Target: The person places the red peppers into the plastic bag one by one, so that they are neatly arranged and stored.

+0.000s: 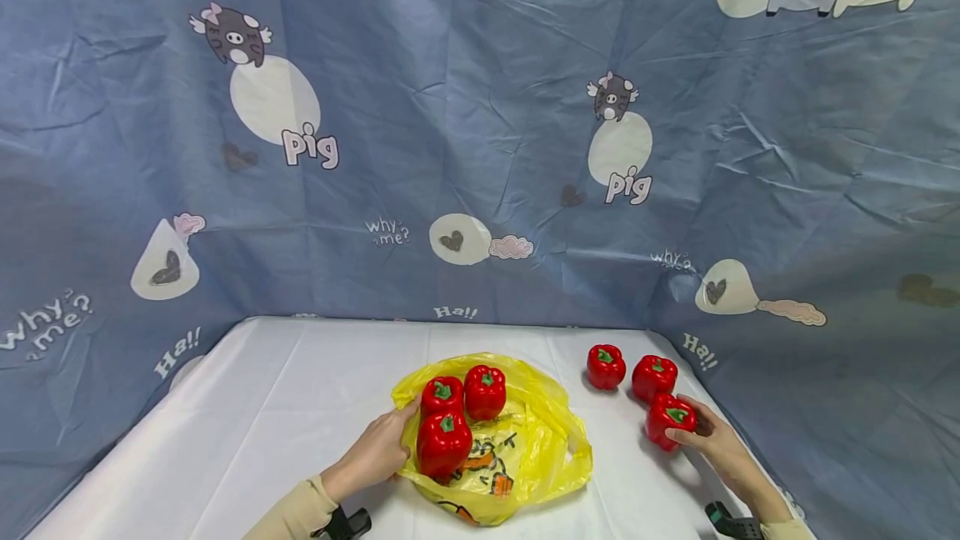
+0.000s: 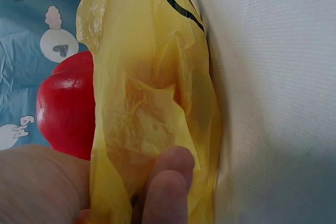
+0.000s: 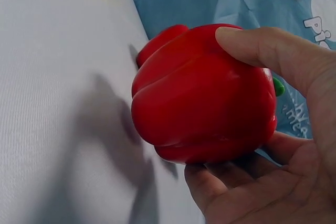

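Observation:
My right hand (image 1: 708, 432) grips a red bell pepper (image 3: 202, 95), thumb on one side and fingers curled round the other. Its shadow falls on the white cloth beside it. At the left edge of a yellow plastic bag (image 1: 547, 440), my left hand (image 1: 384, 440) pinches the film between thumb and fingers (image 2: 167, 195). The bag lies spread wide, mouth upward. Within it, three red bell peppers sit together at the left: one at the front (image 1: 444, 447), one behind it (image 1: 433, 398), and one at the back (image 1: 484, 394).
Two more red bell peppers, one at the far right (image 1: 654, 380) and another left of it (image 1: 604, 369), rest on the white tabletop (image 1: 277, 407). A blue curtain (image 1: 375, 148) with printed pigs hangs behind the table and along its sides.

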The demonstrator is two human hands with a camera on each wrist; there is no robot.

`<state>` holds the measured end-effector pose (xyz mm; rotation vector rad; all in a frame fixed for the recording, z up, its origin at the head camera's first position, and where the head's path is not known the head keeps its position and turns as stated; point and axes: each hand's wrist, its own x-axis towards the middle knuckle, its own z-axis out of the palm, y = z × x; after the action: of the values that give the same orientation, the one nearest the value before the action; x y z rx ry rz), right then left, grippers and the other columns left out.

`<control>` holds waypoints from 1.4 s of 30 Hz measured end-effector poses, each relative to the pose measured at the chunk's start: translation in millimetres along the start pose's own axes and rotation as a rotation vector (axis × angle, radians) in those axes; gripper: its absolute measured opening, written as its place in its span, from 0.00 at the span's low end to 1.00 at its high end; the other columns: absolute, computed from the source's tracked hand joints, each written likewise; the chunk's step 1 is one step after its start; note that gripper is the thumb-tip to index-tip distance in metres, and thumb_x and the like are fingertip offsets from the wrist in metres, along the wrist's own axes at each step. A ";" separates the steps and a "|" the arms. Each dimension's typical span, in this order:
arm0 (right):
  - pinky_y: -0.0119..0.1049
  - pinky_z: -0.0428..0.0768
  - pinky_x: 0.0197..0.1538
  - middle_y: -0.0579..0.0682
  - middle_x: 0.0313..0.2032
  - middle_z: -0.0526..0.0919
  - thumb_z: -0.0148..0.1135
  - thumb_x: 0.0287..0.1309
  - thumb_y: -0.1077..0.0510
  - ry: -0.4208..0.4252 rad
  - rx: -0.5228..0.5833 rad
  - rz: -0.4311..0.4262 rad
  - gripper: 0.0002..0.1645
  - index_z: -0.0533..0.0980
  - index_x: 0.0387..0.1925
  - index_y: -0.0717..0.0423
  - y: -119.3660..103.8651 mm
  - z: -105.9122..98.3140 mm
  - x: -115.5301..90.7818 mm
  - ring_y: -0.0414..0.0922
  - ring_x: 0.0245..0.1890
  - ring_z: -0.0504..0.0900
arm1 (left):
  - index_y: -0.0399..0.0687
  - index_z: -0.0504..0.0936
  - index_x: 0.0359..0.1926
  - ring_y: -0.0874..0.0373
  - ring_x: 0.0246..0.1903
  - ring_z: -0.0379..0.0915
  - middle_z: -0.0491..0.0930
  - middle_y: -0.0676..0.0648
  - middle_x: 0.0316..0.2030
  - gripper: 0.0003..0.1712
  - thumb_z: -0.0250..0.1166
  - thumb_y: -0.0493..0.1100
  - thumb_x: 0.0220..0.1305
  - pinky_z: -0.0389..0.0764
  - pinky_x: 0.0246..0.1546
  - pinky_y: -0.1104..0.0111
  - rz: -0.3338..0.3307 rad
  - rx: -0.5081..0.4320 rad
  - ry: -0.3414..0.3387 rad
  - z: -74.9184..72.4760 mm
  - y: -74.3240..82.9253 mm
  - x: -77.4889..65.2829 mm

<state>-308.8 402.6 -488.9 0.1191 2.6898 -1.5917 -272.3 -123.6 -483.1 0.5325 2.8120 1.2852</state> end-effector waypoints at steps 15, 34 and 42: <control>0.36 0.78 0.55 0.65 0.66 0.66 0.66 0.56 0.49 -0.041 -0.012 0.000 0.48 0.55 0.71 0.64 -14.3 1.3 -2.6 0.52 0.60 0.71 | 0.29 0.57 0.70 0.62 0.09 0.66 0.59 0.22 0.65 0.45 0.52 0.18 0.45 0.73 0.07 0.69 -0.007 -0.004 0.002 -0.3 0.8 -0.1; 0.45 0.79 0.58 0.63 0.63 0.69 0.67 0.54 0.49 -0.087 0.016 -0.047 0.48 0.56 0.71 0.60 -45.8 5.0 -11.3 0.51 0.58 0.73 | 0.28 0.57 0.70 0.62 0.08 0.66 0.60 0.21 0.64 0.46 0.52 0.18 0.44 0.73 0.07 0.69 0.000 0.001 0.014 -0.7 -0.6 0.2; 0.46 0.78 0.59 0.64 0.65 0.67 0.67 0.54 0.51 -0.106 0.049 -0.055 0.49 0.54 0.71 0.61 -56.1 7.9 -14.2 0.53 0.60 0.72 | 0.29 0.58 0.70 0.62 0.08 0.66 0.60 0.21 0.64 0.46 0.52 0.18 0.44 0.73 0.07 0.68 0.010 -0.008 0.006 -1.6 0.5 -0.5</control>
<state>-298.9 368.0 -443.0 -0.0389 2.5969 -1.6300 -272.0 -124.6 -481.8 0.5434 2.8119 1.3013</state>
